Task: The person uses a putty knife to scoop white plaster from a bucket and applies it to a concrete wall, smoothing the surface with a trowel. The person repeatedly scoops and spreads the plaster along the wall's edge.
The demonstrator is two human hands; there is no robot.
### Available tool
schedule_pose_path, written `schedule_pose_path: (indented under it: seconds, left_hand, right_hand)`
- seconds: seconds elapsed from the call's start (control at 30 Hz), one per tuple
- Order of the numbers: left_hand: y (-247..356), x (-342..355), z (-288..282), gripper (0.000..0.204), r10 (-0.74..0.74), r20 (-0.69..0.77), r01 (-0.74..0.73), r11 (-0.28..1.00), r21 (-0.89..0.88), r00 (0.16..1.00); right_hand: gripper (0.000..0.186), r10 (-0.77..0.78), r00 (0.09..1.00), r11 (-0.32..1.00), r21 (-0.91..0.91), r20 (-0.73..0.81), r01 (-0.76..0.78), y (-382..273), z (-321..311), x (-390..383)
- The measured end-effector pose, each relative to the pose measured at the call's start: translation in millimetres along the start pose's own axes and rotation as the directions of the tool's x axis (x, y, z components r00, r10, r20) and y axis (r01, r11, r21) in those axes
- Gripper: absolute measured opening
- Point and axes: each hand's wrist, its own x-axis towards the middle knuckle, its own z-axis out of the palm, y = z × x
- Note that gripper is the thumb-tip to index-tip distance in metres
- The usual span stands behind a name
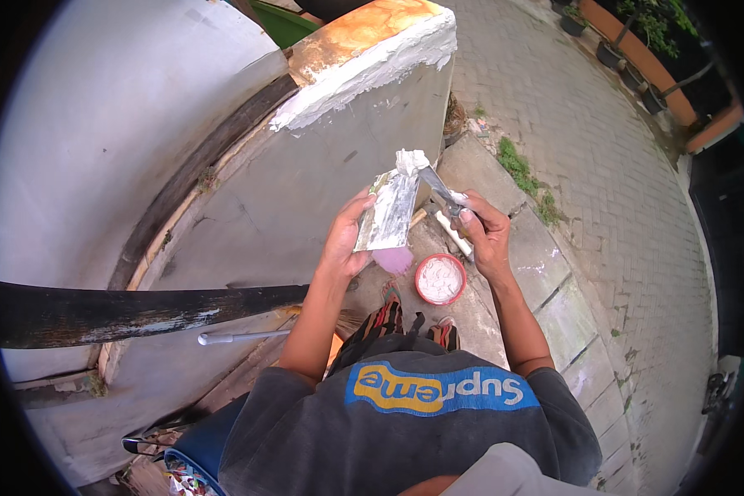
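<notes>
My left hand [347,234] is closed around the edge of a flat rectangular board [388,213] smeared with white putty. In my right hand [486,231] is a putty knife [441,190], its blade slanting toward the board's far corner. A thick lump of white putty [411,161] sits there, where blade and board meet. Below my hands, on the ground, stands a red-rimmed bowl [419,289] of white paste. Just ahead rises a grey wall [306,182]; a rough band of white putty [364,74] coats its upper edge.
A dark pole [157,314] crosses at the left, above a white-handled tool [240,336]. A pale stick-like object [453,236] and a pinkish item [393,261] lie near the bowl. Concrete slabs [566,322] border a brick-paved lane [628,240] at right. A blue container [202,446] stands lower left.
</notes>
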Motion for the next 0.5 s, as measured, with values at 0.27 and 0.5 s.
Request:
schedule_pose_path:
  seconds: [0.27, 0.5]
  left_hand:
    - [39.4, 4.6, -8.0, 0.038, -0.041, -0.151, 0.049, 0.998, 0.045, 0.988]
    - [50.8, 11.2, -12.7, 0.035, -0.066, -0.131, 0.069, 0.997, 0.021, 0.989]
  right_hand:
    - [0.022, -0.200, 0.978, 0.962, -0.201, -0.056, 0.185, 11.7, 42.1, 15.1]
    - [0.022, -0.402, 0.912, 0.768, -0.514, 0.077, 0.382, 15.5, 46.2, 26.9]
